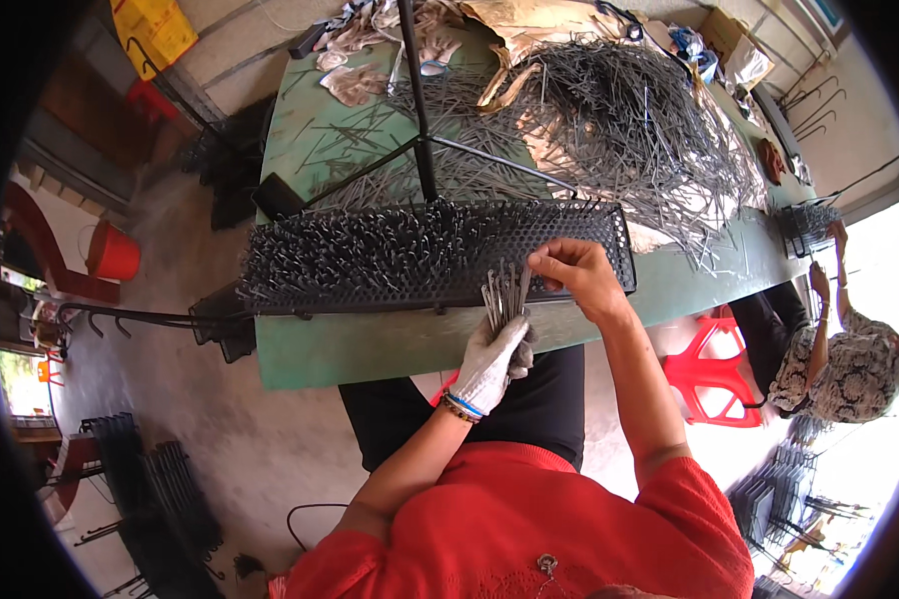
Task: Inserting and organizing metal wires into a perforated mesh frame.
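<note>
In front of me on the green table (320,349) lies a long black panel (539,222) full of small holes. Its left and middle part bristles with upright thin grey strips (340,255); bare holes show toward its right end. My left hand (489,367), in a white glove, is closed round a bundle of grey strips (499,299) that point up at the panel's front edge. Just right of that bundle, my bare right hand (584,280) pinches a grey strip between thumb and forefinger, over the panel's right part.
A black rod (417,110) with slanting braces rises behind the panel. Beyond lies a large heap of loose strips (619,110), with gloves (355,85) at the far left. At right, another person (854,364) works near a red stool (714,374). A red bucket (113,252) stands left.
</note>
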`<action>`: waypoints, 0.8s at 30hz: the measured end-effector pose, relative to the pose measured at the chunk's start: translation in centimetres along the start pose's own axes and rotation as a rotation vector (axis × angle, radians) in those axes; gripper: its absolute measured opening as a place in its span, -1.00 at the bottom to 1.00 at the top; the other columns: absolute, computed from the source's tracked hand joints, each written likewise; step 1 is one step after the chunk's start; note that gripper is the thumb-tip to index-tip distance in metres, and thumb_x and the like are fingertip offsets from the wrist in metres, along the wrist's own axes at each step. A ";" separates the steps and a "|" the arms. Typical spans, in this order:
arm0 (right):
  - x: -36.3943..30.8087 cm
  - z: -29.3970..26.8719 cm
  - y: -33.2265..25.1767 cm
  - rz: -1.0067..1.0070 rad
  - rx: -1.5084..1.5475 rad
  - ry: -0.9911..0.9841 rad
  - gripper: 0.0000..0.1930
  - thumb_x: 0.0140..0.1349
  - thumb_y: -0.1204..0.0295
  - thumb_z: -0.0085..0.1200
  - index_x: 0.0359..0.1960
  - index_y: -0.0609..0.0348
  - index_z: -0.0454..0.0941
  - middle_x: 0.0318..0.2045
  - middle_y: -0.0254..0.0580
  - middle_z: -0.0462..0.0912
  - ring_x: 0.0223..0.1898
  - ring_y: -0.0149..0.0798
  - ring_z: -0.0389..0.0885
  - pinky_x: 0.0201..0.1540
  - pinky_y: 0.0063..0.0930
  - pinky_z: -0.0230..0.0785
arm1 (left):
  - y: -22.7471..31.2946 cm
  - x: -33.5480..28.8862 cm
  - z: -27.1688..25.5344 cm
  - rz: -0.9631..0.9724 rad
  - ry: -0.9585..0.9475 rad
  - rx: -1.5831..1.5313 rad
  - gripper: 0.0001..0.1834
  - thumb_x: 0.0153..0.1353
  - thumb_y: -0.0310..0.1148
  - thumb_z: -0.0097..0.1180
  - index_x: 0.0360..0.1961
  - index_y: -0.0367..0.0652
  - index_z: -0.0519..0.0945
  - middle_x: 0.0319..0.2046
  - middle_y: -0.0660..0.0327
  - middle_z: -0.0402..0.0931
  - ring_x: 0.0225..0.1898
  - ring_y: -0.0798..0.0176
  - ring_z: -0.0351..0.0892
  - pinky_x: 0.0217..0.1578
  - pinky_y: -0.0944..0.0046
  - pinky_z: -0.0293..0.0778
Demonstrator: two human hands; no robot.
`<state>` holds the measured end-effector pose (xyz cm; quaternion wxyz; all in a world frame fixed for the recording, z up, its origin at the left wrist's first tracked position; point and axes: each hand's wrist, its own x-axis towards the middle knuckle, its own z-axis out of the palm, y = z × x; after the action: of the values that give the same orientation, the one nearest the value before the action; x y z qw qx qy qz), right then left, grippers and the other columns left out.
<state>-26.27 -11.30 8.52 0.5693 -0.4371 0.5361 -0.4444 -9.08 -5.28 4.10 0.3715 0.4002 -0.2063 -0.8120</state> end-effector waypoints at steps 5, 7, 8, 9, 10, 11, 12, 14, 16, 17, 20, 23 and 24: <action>0.1 -0.4 0.6 0.011 0.077 0.011 -0.80 0.19 0.32 0.23 -0.37 0.22 0.60 -0.49 -0.38 0.63 -0.54 -0.57 0.44 -0.48 -0.70 0.27 | -0.1 -0.2 -0.3 -0.024 -0.008 -0.060 -0.82 0.30 -0.30 0.06 -0.15 -0.09 0.43 -0.45 0.28 0.52 -0.63 0.50 0.45 -0.72 0.52 0.29; -0.1 0.0 0.8 0.020 0.092 0.021 -0.80 0.20 0.32 0.21 -0.35 0.21 0.59 -0.50 -0.37 0.63 -0.54 -0.58 0.44 -0.49 -0.70 0.27 | 0.0 -0.3 -0.1 -0.012 0.004 -0.050 -0.81 0.29 -0.27 0.06 -0.14 -0.08 0.43 -0.44 0.29 0.52 -0.64 0.50 0.45 -0.71 0.52 0.31; -0.2 0.2 0.9 0.026 0.109 0.030 -0.80 0.22 0.31 0.19 -0.33 0.20 0.58 -0.50 -0.36 0.62 -0.54 -0.58 0.44 -0.50 -0.70 0.27 | 0.0 -0.2 -0.1 -0.014 0.003 -0.052 -0.81 0.29 -0.27 0.06 -0.14 -0.08 0.43 -0.44 0.29 0.52 -0.64 0.50 0.45 -0.71 0.52 0.31; -0.3 0.4 0.9 0.028 0.108 0.031 -0.80 0.22 0.31 0.19 -0.33 0.20 0.58 -0.50 -0.36 0.62 -0.54 -0.58 0.44 -0.50 -0.70 0.27 | -0.1 -0.2 0.0 -0.011 -0.002 -0.015 -0.81 0.29 -0.25 0.07 -0.15 -0.07 0.44 -0.44 0.30 0.53 -0.64 0.50 0.46 -0.71 0.53 0.32; -0.5 0.7 0.7 0.031 0.100 0.027 -0.81 0.25 0.33 0.15 -0.34 0.21 0.56 -0.50 -0.36 0.62 -0.56 -0.59 0.44 -0.51 -0.71 0.27 | -0.1 -0.2 0.0 -0.007 -0.007 0.022 -0.80 0.29 -0.23 0.07 -0.16 -0.07 0.44 -0.44 0.31 0.53 -0.64 0.51 0.46 -0.71 0.53 0.33; -0.7 0.9 0.6 0.035 0.092 0.023 -0.81 0.28 0.34 0.11 -0.36 0.22 0.55 -0.50 -0.36 0.61 -0.57 -0.59 0.43 -0.51 -0.71 0.27 | -0.1 -0.2 0.0 -0.008 -0.008 0.021 -0.80 0.29 -0.23 0.07 -0.16 -0.07 0.44 -0.44 0.31 0.53 -0.64 0.51 0.46 -0.71 0.53 0.33; -0.9 1.0 0.6 0.036 0.091 0.024 -0.81 0.28 0.34 0.11 -0.36 0.22 0.55 -0.50 -0.36 0.61 -0.57 -0.59 0.43 -0.51 -0.71 0.27 | -0.2 -0.1 0.0 -0.009 -0.002 0.030 -0.80 0.28 -0.23 0.08 -0.17 -0.06 0.45 -0.45 0.31 0.53 -0.64 0.51 0.46 -0.70 0.53 0.35; -1.1 1.2 0.7 -0.114 -0.153 0.133 -0.81 0.30 0.35 0.08 -0.33 0.26 0.52 -0.48 -0.33 0.61 -0.54 -0.57 0.47 -0.50 -0.69 0.31 | -0.5 0.0 -0.2 -0.011 0.004 0.040 -0.80 0.28 -0.22 0.08 -0.18 -0.06 0.46 -0.45 0.32 0.54 -0.64 0.51 0.46 -0.70 0.53 0.36; -1.4 1.4 -0.2 -0.183 -0.102 0.208 -0.81 0.31 0.36 0.06 -0.32 0.27 0.50 -0.47 -0.31 0.62 -0.54 -0.55 0.48 -0.48 -0.68 0.34 | -0.8 0.1 -0.4 -0.012 0.027 0.019 -0.80 0.27 -0.22 0.09 -0.19 -0.07 0.46 -0.45 0.32 0.55 -0.64 0.52 0.47 -0.69 0.52 0.39; -1.5 1.5 -0.8 -0.254 -0.050 0.282 -0.81 0.33 0.37 0.04 -0.31 0.28 0.49 -0.46 -0.28 0.62 -0.53 -0.53 0.49 -0.45 -0.66 0.36 | -0.8 0.0 -0.4 -0.013 0.028 0.018 -0.80 0.27 -0.22 0.09 -0.19 -0.07 0.46 -0.45 0.32 0.55 -0.64 0.52 0.47 -0.69 0.52 0.39; -0.6 1.2 -2.7 -0.527 -0.083 0.415 -0.84 0.35 0.41 0.00 -0.29 0.28 0.47 -0.46 -0.24 0.62 -0.48 -0.49 0.53 -0.35 -0.64 0.42 | -0.5 -0.3 -0.2 -0.010 0.018 0.024 -0.80 0.27 -0.23 0.08 -0.18 -0.08 0.46 -0.44 0.30 0.56 -0.63 0.52 0.47 -0.68 0.51 0.42; 1.1 1.3 -3.9 -0.662 -0.107 0.462 -0.88 0.34 0.46 0.00 -0.26 0.29 0.46 -0.42 -0.23 0.62 -0.44 -0.48 0.57 -0.30 -0.62 0.45 | -0.2 -0.3 0.0 -0.017 -0.058 0.060 -0.82 0.30 -0.29 0.05 -0.18 -0.14 0.47 -0.47 0.26 0.56 -0.62 0.49 0.49 -0.66 0.50 0.41; 1.8 1.3 -4.2 -0.724 -0.117 0.459 -0.89 0.33 0.48 0.00 -0.25 0.30 0.45 -0.40 -0.22 0.62 -0.43 -0.47 0.58 -0.30 -0.62 0.45 | -0.3 -0.2 0.1 -0.048 -0.040 0.067 -0.81 0.29 -0.29 0.06 -0.17 -0.15 0.47 -0.46 0.25 0.56 -0.60 0.48 0.49 -0.65 0.49 0.41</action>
<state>-25.11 -13.92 12.25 0.2166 -0.5183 0.4852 -0.6701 -9.18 -4.95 4.05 0.3341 0.4009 -0.2313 -0.8211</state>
